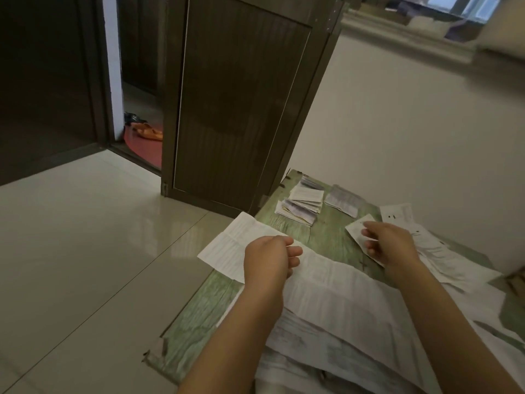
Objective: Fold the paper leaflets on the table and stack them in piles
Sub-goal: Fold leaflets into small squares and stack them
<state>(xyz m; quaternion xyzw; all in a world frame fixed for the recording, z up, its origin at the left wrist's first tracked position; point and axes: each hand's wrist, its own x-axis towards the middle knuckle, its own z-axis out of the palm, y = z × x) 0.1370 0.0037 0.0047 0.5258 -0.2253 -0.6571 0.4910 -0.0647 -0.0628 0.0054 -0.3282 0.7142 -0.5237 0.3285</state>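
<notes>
Head view: the left hand (270, 258) pinches the long leaflet (335, 282) at its far edge. The right hand (390, 245) pinches a smaller leaflet (355, 227) nearby.

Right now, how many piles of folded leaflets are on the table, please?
2: a thick untidy pile at the far left corner of the table and a thinner pile right of it. The thick one may be two overlapping.

left grip (267, 260), right grip (390, 247) bare; forearms (443, 322) bare too
</notes>
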